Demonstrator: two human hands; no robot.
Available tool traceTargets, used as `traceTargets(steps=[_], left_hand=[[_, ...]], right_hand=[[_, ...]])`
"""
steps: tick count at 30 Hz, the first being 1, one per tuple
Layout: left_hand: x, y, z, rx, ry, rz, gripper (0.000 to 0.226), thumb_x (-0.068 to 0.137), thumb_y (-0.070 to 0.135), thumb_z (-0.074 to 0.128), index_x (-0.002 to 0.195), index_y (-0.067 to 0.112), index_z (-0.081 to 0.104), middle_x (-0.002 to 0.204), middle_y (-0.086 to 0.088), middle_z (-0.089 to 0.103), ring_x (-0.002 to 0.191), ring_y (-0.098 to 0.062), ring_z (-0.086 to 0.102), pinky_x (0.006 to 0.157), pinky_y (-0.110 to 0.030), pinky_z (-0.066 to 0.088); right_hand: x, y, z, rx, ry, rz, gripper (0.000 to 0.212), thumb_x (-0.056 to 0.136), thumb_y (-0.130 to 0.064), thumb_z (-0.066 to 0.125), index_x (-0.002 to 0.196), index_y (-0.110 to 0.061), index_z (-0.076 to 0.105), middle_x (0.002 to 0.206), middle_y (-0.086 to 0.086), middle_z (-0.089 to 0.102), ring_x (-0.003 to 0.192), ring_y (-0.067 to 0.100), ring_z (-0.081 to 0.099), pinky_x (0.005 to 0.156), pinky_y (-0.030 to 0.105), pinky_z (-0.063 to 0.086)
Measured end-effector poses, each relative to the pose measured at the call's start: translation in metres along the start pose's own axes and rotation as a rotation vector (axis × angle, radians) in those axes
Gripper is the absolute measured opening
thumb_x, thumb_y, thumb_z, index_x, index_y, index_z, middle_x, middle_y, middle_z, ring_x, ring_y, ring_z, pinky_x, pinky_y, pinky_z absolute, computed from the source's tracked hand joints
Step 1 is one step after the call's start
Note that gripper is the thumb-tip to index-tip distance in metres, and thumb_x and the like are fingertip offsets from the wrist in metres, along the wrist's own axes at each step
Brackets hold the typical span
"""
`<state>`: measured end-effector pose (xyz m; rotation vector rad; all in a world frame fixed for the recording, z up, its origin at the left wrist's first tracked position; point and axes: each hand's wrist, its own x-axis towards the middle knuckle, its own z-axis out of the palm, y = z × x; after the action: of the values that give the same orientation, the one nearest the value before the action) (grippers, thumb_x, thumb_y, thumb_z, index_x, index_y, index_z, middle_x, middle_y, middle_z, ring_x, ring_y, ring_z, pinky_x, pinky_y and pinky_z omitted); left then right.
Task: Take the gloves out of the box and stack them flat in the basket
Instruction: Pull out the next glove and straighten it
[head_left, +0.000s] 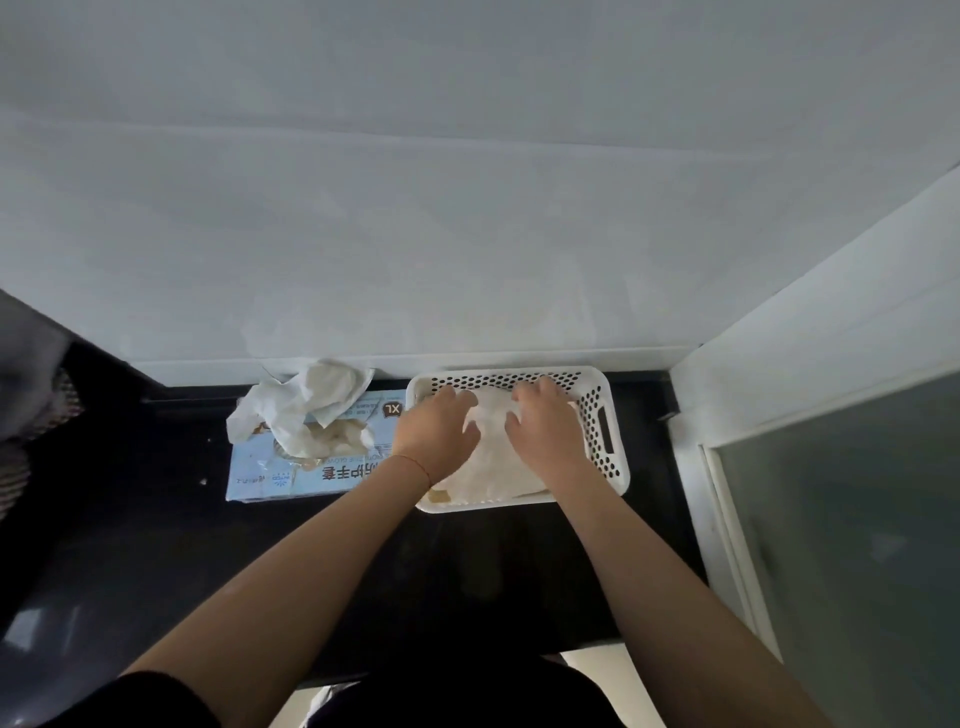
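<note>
A white perforated basket (602, 415) stands on the dark counter, against the back wall, right of centre. Pale translucent gloves (488, 467) lie flat inside it. My left hand (436, 428) and my right hand (540, 423) both rest on the top glove, fingers spread and pressing down on it. Left of the basket lies the light blue glove box (260, 470), marked XL, its top torn open. A bunch of white gloves (306, 402) sticks up out of the opening and drapes over the box's far edge.
The dark counter (156, 545) runs from the wall to my body. A white wall stands behind. At the right is a white frame with a frosted glass panel (841, 519). Folded cloth (31, 410) shows at the far left edge.
</note>
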<state>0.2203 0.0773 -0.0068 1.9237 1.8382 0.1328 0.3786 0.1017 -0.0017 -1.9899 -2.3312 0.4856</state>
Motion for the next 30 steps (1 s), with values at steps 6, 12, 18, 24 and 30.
traceTargets(steps=[6,12,18,24,30], left_hand=[[-0.032,-0.082,-0.036,-0.053,0.547,-0.078,0.016,0.076,0.008,0.066,0.093,0.011,0.069,0.096,-0.011,0.058,0.088,-0.033,0.057,0.070,-0.042,0.049],[-0.062,-0.143,-0.053,-0.069,0.208,-0.298,0.031,0.090,0.026,0.053,0.116,0.023,0.069,0.138,-0.007,0.051,0.133,-0.028,0.038,0.109,-0.045,0.029],[-0.073,-0.152,-0.073,-0.444,0.185,-0.254,0.033,0.090,0.016,0.056,0.120,0.017,0.069,0.127,0.001,0.062,0.121,-0.018,0.052,0.100,-0.025,0.038],[-0.088,-0.140,-0.128,-1.228,0.223,-0.261,0.018,0.086,0.006,0.065,0.088,0.018,0.078,0.092,0.006,0.074,0.087,-0.008,0.067,0.070,-0.016,0.052],[-0.092,-0.143,-0.144,-1.348,0.169,-0.154,0.018,0.088,0.002,0.064,0.087,0.019,0.070,0.080,0.004,0.064,0.071,-0.013,0.060,0.060,-0.023,0.048]], right_hand=[[-0.002,-0.089,0.005,0.164,0.163,-0.234,0.012,0.092,-0.009,0.053,0.099,-0.007,0.062,0.098,0.006,0.061,0.092,0.022,0.055,0.080,0.037,0.048],[-0.010,-0.158,0.040,0.336,-0.131,-0.245,0.032,0.093,-0.020,0.056,0.124,-0.021,0.064,0.120,0.003,0.057,0.115,0.018,0.049,0.095,0.037,0.046],[-0.019,-0.187,0.035,0.760,-0.257,0.132,0.036,0.090,-0.031,0.064,0.125,-0.022,0.057,0.117,-0.009,0.062,0.110,0.012,0.058,0.087,0.029,0.048],[-0.016,-0.186,0.011,1.335,-0.188,0.688,0.041,0.098,-0.034,0.052,0.118,0.001,0.058,0.099,0.017,0.064,0.086,0.030,0.065,0.077,0.037,0.056],[-0.034,-0.193,-0.002,1.694,-0.530,0.445,0.069,0.094,-0.067,0.042,0.138,-0.015,0.054,0.129,0.013,0.063,0.115,0.031,0.063,0.085,0.045,0.056]])
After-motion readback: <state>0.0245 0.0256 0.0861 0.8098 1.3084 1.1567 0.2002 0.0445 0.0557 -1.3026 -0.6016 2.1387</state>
